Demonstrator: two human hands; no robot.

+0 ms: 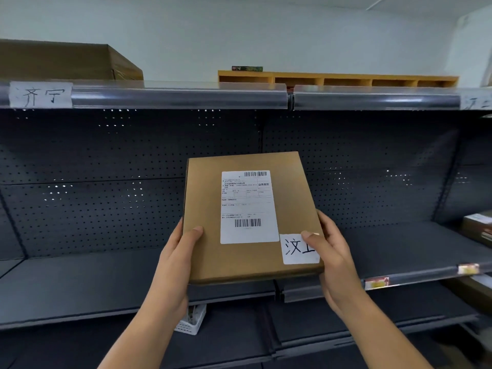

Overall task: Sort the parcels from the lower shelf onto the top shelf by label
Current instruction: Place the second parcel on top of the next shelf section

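Note:
A flat brown cardboard parcel (205, 209) is held up in front of the dark shelving, tilted toward me. It carries a white shipping label (247, 206) with barcodes and a small handwritten tag (296, 249) at its lower right corner. My left hand (175, 251) grips its lower left edge, thumb on top. My right hand (332, 251) grips the lower right edge, thumb resting on the handwritten tag. The top shelf rail (181, 98) runs above, with a handwritten paper sign (40, 94) at its left and another sign (476, 102) partly cut off at the right.
A large cardboard box (61, 62) sits on the top shelf at left, a wooden pigeonhole unit (338, 78) behind it at right. The middle shelf (80, 283) lies below the parcel. More parcels (479, 230) show at the far right. A white basket (191, 320) sits lower down.

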